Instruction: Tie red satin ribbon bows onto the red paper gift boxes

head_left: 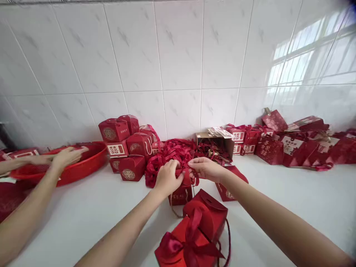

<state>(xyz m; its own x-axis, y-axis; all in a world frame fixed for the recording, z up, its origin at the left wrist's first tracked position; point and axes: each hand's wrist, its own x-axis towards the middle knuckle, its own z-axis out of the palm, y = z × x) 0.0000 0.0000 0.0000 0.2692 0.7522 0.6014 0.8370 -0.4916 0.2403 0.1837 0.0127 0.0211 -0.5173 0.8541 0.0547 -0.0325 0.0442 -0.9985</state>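
Note:
My left hand and my right hand meet over a small red gift box with a rope handle. The fingers of both are pinched on red ribbon at the top of that box. Just behind lies a tangled heap of red ribbons. Closer to me stand a red box with a satin bow and another red box against it. One more red box sits partly behind my right forearm.
Stacked red boxes stand at the left of the ribbons. An open carton holds dark red pieces, with cards on top. Many red boxes line the right. At far left, a co-worker's hands reach over a red plastic basket.

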